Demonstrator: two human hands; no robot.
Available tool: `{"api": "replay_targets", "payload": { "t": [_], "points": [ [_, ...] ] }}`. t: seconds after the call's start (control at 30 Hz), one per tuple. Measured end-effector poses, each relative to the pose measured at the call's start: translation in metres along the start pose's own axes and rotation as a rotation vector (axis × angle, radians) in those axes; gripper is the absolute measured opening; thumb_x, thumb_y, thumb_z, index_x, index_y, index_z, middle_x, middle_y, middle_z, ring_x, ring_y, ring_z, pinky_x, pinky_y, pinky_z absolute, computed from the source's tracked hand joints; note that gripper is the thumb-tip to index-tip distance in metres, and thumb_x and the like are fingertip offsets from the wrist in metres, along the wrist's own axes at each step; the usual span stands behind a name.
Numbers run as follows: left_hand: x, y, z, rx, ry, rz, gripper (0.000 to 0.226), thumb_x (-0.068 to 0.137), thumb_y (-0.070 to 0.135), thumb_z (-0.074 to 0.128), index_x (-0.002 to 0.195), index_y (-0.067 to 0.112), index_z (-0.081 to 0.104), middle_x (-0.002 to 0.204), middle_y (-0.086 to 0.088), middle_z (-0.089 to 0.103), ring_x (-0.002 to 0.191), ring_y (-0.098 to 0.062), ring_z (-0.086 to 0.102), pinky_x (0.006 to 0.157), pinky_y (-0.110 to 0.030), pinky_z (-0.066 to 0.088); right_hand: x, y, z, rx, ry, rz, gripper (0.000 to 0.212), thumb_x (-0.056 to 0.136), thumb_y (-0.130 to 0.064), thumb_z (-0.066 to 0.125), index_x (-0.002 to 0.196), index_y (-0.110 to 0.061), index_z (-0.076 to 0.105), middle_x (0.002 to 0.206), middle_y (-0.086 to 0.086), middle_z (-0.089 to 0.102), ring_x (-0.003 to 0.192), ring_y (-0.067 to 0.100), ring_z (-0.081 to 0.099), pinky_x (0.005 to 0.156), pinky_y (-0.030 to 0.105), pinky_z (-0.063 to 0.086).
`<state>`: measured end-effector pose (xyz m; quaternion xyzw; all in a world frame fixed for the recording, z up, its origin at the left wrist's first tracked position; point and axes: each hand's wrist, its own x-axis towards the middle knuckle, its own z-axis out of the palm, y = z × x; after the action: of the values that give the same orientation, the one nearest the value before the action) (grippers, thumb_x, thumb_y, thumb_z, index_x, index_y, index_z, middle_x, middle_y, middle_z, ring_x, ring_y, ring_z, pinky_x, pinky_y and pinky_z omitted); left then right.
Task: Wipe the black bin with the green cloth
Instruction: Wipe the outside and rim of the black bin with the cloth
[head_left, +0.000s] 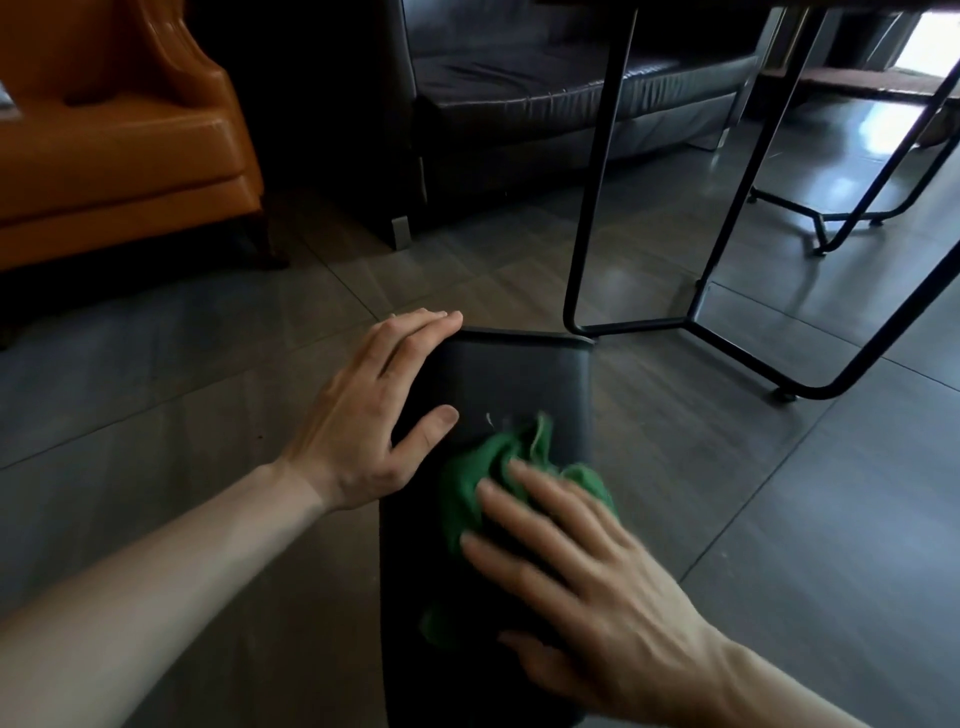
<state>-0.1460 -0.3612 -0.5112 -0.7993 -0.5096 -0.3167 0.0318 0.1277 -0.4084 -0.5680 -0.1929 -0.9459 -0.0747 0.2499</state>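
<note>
The black bin (524, 379) lies on its side on the dark tiled floor, its long flat side facing up and running from the bottom edge toward the middle of the view. My left hand (374, 415) rests on the bin's far left edge, fingers wrapped along the side and thumb on the top face. A crumpled green cloth (483, 467) is spread on the bin's upper face. My right hand (587, 587) presses down on the cloth with fingers spread; part of the cloth is hidden under the palm. The right hand looks slightly blurred.
Thin black metal table legs (587, 218) stand just beyond the bin's far right corner. An orange armchair (119, 145) is at the back left and a dark leather sofa (545, 104) at the back centre. Grey floor tiles (156, 395) surround the bin.
</note>
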Motion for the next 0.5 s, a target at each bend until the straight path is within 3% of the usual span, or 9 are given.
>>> {"api": "replay_targets", "payload": {
  "t": [0.13,0.23,0.3,0.37,0.43,0.5],
  "points": [
    [0.0,0.003,0.0,-0.013,-0.015,0.035,0.072,0.094,0.042,0.056,0.158,0.02,0.035,0.158,0.002,0.038,0.15,-0.015,0.036,0.122,-0.02,0.026,-0.026,-0.02,0.012,-0.248,-0.095,-0.263,0.042,0.111,-0.041,0.044,0.154,-0.04,0.045,0.161,-0.001,0.05,0.146,0.03,0.048,0.113,0.043,0.05],
    [0.0,0.006,-0.002,-0.01,-0.014,0.065,0.071,0.094,0.039,0.057,0.157,0.016,0.036,0.157,0.0,0.039,0.15,-0.017,0.036,0.125,-0.027,0.027,-0.016,-0.012,0.008,-0.173,-0.042,-0.273,0.038,0.112,-0.033,0.047,0.149,-0.039,0.053,0.151,0.003,0.061,0.15,0.036,0.044,0.114,0.047,0.049],
    [0.001,0.009,-0.002,-0.016,-0.011,0.074,0.07,0.093,0.037,0.058,0.157,0.015,0.037,0.157,0.0,0.039,0.15,-0.018,0.036,0.126,-0.028,0.025,0.004,0.006,-0.003,-0.103,0.027,-0.159,0.038,0.112,-0.026,0.045,0.148,-0.032,0.057,0.144,0.012,0.065,0.152,0.039,0.039,0.117,0.053,0.044],
    [0.001,0.01,-0.002,-0.016,-0.007,0.081,0.07,0.092,0.033,0.059,0.157,0.014,0.037,0.156,0.0,0.039,0.149,-0.018,0.037,0.127,-0.029,0.024,0.027,0.027,-0.013,-0.022,0.13,0.043,0.039,0.108,-0.024,0.054,0.146,-0.027,0.06,0.142,0.02,0.062,0.153,0.041,0.037,0.119,0.056,0.041],
    [0.001,0.01,-0.002,-0.018,-0.01,0.067,0.07,0.092,0.032,0.06,0.156,0.014,0.038,0.155,0.001,0.039,0.149,-0.018,0.038,0.126,-0.028,0.025,0.042,0.04,-0.02,0.038,0.186,0.23,0.049,0.096,-0.019,0.068,0.144,-0.024,0.062,0.144,0.02,0.057,0.152,0.04,0.038,0.115,0.057,0.046],
    [0.0,0.009,-0.001,-0.012,-0.012,0.041,0.07,0.094,0.037,0.06,0.157,0.017,0.037,0.156,0.002,0.038,0.148,-0.018,0.038,0.124,-0.023,0.027,0.047,0.042,-0.023,0.088,0.209,0.357,0.054,0.091,-0.02,0.068,0.144,-0.024,0.061,0.146,0.017,0.053,0.143,0.038,0.047,0.104,0.057,0.055]
  ]
}}
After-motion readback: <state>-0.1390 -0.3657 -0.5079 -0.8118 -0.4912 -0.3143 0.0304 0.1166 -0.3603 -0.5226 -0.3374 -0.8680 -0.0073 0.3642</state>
